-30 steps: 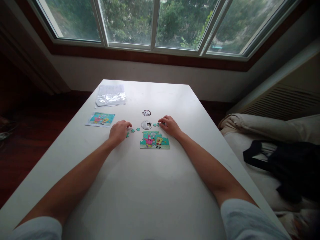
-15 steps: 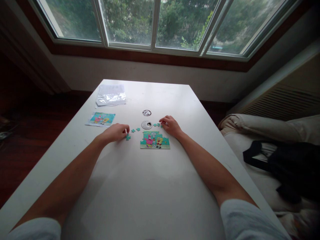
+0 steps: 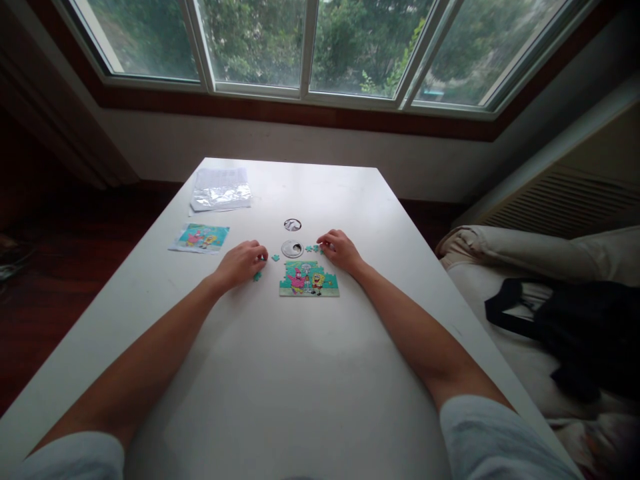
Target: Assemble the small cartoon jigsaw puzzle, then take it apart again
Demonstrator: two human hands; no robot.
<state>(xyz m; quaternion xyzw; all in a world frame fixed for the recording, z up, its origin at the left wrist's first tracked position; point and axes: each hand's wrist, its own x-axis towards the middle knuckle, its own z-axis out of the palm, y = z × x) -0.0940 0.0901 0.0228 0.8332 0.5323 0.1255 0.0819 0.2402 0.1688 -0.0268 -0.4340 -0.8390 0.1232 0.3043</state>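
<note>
Picture sheet (image 3: pixel 201 237) at left of worktop (image 3: pixel 285 373). Left hand (image 3: pixel 242 260), curled, at loose piece (image 3: pixel 257 276); cannot tell whether grip holds anything. Partial puzzle (image 3: pixel 306 281) flat just below hands, long axis left-right, straight edge nearest, stepped edge toward window (image 3: pixel 255 43). Right hand (image 3: pixel 339 248) at small pieces (image 3: pixel 309 249); cannot tell grip.

Head-worn view, forward and down across white table (image 3: pixel 300 373) toward window (image 3: pixel 309 47).
</note>
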